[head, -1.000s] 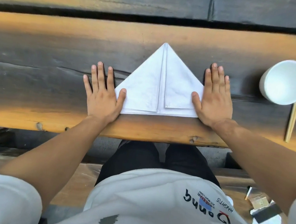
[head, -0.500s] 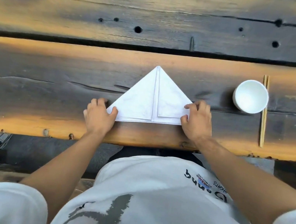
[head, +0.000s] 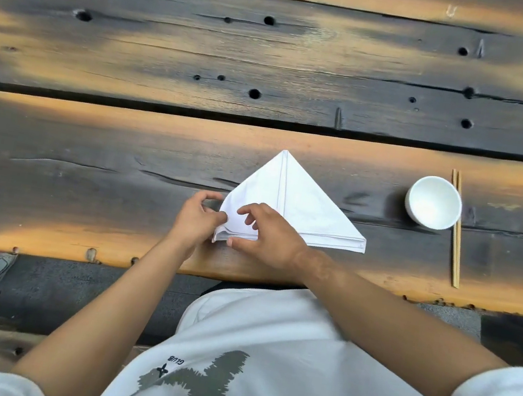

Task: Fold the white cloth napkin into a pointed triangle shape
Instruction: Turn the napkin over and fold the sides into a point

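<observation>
White napkin (head: 300, 204) lies on the dark plank table (head: 86, 170), slightly right of frame centre, near the table's lower edge. It is folded to a triangle: apex toward the top of the frame, a central seam down from the apex, base edge toward the person. Right corner flat on the wood and free. Left corner raised, its layers fanned slightly.

Left hand (head: 196, 221): thumb and fingers closed in a pinch on the napkin's left corner. Right hand (head: 268, 233): crosses over to the same corner, thumb at the base edge, fingers curled loosely over the cloth; whether it actually clamps the cloth, cannot tell.

White bowl (head: 432, 207) right of the napkin, well apart. Chopsticks (head: 455, 228) just beside the bowl's right side.
</observation>
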